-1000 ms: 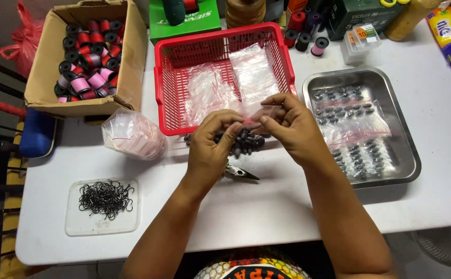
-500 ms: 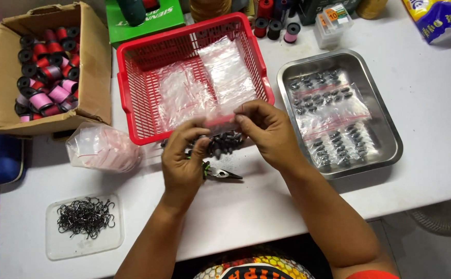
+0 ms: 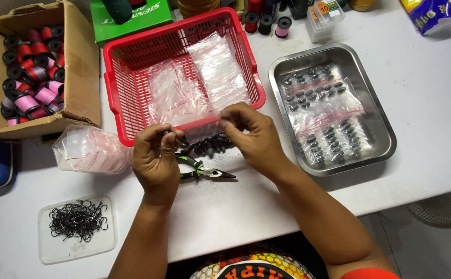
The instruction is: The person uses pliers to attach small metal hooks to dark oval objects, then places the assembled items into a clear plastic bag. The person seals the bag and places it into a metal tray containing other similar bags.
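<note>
Both hands pinch a small clear bag [image 3: 204,135] of dark sinkers just before the red basket [image 3: 181,72] — left hand [image 3: 155,157] at one end, right hand [image 3: 254,132] at the other. Keeping the mouth level above the worktop [image 3: 266,206] should prevent spills.

Table [image 3: 421,103] layout, near edge to far:
- Near left: tray [image 3: 50,248] holding hooks [image 3: 78,220].
- Centre: pliers [image 3: 204,170] flat on table, just below both hands. Left hand [image 3: 155,157] and right hand [image 3: 254,134] meeting over small bag of sinkers [image 3: 210,143], above pliers, at front rim of basket [image 3: 119,77].
- Inside basket: loose plastic bags [image 3: 199,82].
- Left of basket: bag pile [image 3: 88,149]; behind it, cardboard box [image 3: 83,57] with thread spools [image 3: 29,77] inside.
- Right of basket: metal pan [image 3: 380,111] holding filled bags [image 3: 323,111].
- Far edge, behind basket: more spools [image 3: 266,21].
</note>
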